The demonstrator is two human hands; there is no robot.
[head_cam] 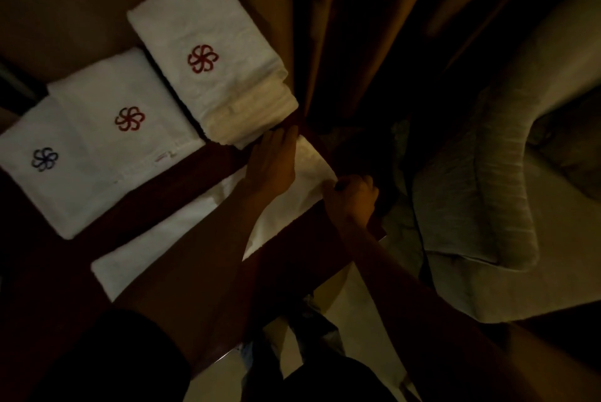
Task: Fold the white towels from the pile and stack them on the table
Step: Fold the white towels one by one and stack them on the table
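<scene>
A white towel [182,226] lies stretched in a long strip across the dark wooden table [208,157]. My left hand [274,162] rests flat on its far end with straight fingers. At the table's right edge my right hand [351,198] grips that same end of the towel with curled fingers. Behind it stands a tall stack of folded white towels [211,57] with a red flower mark on top. Left of that lies a folded towel with a red mark [130,118], and a third with a blue mark [45,159].
A brown curtain [357,27] hangs just past the table's far right edge. A pale upholstered armchair [487,190] stands to the right on a light floor [364,320]. The room is dim.
</scene>
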